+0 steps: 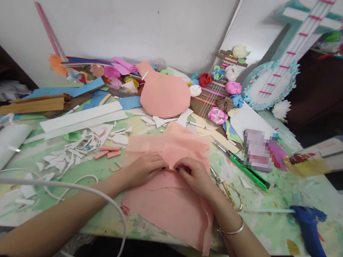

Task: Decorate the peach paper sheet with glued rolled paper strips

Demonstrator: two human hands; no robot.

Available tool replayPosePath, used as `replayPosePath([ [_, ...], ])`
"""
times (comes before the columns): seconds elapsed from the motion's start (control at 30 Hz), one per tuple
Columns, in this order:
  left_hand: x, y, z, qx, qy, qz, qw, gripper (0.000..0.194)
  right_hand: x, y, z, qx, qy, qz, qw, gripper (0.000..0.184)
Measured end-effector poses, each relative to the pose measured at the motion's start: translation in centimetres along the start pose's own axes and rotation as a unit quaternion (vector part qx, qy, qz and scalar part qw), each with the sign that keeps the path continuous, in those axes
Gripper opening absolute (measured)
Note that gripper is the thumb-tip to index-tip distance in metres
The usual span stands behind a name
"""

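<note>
A salmon-pink sheet of paper (pixel 168 210), creased and layered, lies in front of me at the near side of the table. My left hand (pixel 148 168) presses on it with bent fingers, the fingertips pinching a narrow folded edge. Opposite, my right hand (pixel 193 174) pinches the same edge between thumb and fingers. A small gap separates the two hands, and a thin fold of the paper shows there. Short rolled pink pieces (pixel 109 152) lie left of the sheet. Gold-handled scissors (pixel 229 192) rest beside my right wrist, partly hidden by it.
A green utility knife (pixel 249 170) and a blue glue gun (pixel 310 231) lie to the right. White paper scraps (pixel 66 151) are heaped at left. Behind stand a pink pear-shaped cutout (pixel 165 95) and a flower-decorated paper instrument (pixel 212 93). A white cable (pixel 83 190) crosses above my left forearm.
</note>
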State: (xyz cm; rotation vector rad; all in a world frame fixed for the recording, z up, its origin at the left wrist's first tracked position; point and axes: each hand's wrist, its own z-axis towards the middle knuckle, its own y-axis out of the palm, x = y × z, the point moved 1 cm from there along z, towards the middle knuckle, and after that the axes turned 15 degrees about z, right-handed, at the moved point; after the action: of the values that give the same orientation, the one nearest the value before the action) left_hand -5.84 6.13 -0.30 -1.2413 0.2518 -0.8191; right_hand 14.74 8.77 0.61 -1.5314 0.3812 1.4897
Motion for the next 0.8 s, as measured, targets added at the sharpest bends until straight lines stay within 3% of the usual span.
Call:
replayPosePath([
  [0.27,0.10,-0.41,0.00,-0.001,-0.021,-0.047,0.999,0.017,-0.43,-0.27,-0.30,-0.021,0.007,-0.026,0.999,0.013],
  [0.43,0.18,-0.36,-0.04,0.014,0.022,-0.047,0.999,0.016,-0.19,-0.20,-0.52,-0.035,0.001,-0.033,0.999,0.014],
  [0.8,-0.09,-0.23,-0.18,-0.003,0.017,-0.058,0.998,0.017,-0.05,-0.10,-0.35,-0.013,0.002,-0.040,0.999,0.012],
])
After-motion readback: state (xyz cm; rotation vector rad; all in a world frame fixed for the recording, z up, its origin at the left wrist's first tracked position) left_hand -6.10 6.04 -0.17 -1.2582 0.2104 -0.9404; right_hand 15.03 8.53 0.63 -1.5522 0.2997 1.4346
